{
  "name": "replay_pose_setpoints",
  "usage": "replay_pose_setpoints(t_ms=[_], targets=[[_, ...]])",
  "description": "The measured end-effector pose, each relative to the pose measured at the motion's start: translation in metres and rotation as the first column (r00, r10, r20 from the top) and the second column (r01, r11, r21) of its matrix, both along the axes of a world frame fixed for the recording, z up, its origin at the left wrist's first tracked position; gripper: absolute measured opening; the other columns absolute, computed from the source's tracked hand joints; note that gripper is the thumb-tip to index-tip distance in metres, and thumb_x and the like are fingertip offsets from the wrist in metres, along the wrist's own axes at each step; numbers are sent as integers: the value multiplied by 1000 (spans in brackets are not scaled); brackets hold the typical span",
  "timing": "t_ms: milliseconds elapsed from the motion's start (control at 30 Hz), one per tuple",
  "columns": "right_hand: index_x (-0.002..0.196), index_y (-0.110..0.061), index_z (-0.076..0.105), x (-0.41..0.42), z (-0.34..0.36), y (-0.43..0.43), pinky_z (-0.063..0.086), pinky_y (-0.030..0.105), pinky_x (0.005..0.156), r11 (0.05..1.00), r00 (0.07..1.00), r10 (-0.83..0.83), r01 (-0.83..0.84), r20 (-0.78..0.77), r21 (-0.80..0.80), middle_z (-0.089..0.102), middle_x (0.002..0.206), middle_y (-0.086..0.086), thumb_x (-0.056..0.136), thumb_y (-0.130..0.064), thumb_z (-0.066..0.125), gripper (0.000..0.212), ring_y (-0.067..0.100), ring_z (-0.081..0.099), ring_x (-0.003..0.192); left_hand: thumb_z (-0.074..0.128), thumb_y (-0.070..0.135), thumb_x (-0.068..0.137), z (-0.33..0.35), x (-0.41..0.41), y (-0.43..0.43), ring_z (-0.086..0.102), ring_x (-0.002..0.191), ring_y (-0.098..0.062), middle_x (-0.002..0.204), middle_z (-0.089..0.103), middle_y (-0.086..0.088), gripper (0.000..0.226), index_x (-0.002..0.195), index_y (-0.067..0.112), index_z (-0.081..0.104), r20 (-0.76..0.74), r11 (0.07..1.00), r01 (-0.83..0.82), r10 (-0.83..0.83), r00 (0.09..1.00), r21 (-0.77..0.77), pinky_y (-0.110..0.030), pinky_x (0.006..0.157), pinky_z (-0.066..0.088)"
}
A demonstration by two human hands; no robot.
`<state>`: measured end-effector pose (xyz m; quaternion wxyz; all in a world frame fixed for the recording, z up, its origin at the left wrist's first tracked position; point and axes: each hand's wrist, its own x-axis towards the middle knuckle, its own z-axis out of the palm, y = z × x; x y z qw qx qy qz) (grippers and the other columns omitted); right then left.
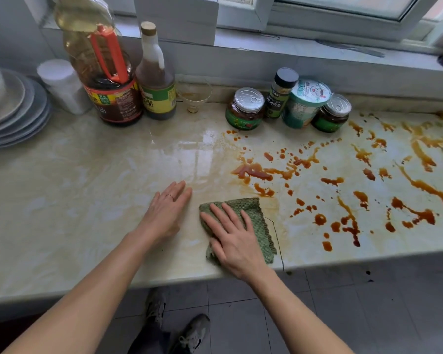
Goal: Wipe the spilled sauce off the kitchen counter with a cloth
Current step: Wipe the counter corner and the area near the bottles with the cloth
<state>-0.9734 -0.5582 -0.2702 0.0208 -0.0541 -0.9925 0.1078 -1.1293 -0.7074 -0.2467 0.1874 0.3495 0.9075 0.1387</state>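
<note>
A green knitted cloth [257, 221] lies flat on the pale marble counter [87, 200] near its front edge. My right hand [232, 241] presses on the cloth with straight, spread fingers. My left hand [166, 210] rests flat on the bare counter just left of the cloth, a ring on one finger. Brown-orange spilled sauce [256, 172] lies in streaks and drops from just beyond the cloth across the whole right side of the counter. A faint yellowish smear surrounds the cloth.
Along the back stand a large oil bottle [105, 72], a vinegar bottle [156, 80], a small glass cup [193, 95], a white canister [62, 85], several jars and a tub [306, 103]. Stacked plates [13, 111] sit far left. The windowsill runs behind; tiled floor below.
</note>
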Motion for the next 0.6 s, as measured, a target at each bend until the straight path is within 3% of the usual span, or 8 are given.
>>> replay_pose_setpoints(t_ms=[167, 233, 300, 400, 500, 600], targets=[[152, -26, 26, 0, 4, 25, 4, 48, 120, 931, 949, -314, 304, -21, -200, 17, 161, -7, 94, -48, 33, 62, 13, 7, 150, 41, -11, 83, 2, 1, 0, -6, 145, -15, 158, -5, 4, 84, 150, 25, 5, 6, 1000, -2, 2, 1000, -15, -38, 118, 1], [150, -24, 30, 6, 6, 11, 0, 49, 120, 942, 967, -253, 244, -12, -231, 17, 161, -7, 93, -47, 36, 62, 13, 0, 150, 41, -9, 84, 0, 0, 0, -6, 145, -15, 158, -5, 4, 83, 150, 26, 6, 11, 1000, -6, 6, 1000, -8, -38, 118, 2], [150, -23, 33, 9, 5, -7, -1, 50, 120, 981, 996, -90, 88, -4, -175, 18, 161, -6, 92, -46, 39, 63, 15, -3, 150, 42, -8, 83, -1, 0, 1, -6, 145, -15, 158, -4, 4, 83, 150, 26, 7, 8, 1000, -11, 11, 1000, -1, -38, 118, 2], [149, -27, 35, -5, 1, -7, 3, 50, 118, 994, 999, 52, -52, -2, -96, 23, 160, -7, 93, -44, 38, 58, 18, 5, 150, 43, -9, 81, 0, 0, 2, -6, 145, -15, 158, -3, 5, 84, 150, 26, 9, 14, 1000, -6, 6, 1000, -5, -38, 118, 3], [151, -33, 31, -26, 2, 18, 7, 50, 119, 997, 1000, 11, -10, 19, -75, 19, 161, -10, 98, -50, 28, 56, 15, 4, 150, 44, -10, 80, 1, 0, 1, -6, 145, -14, 158, -4, 4, 88, 150, 27, 7, 14, 1000, -6, 6, 1000, -5, -37, 118, 2], [152, -37, 25, -30, 3, 41, 5, 51, 120, 979, 981, -189, 191, 44, -64, 12, 162, -9, 97, -56, 24, 59, 14, -1, 150, 42, -12, 80, 4, 2, 1, -7, 145, -15, 158, -5, 4, 88, 150, 25, 5, -1, 1000, -9, 9, 1000, -3, -38, 118, 2]])
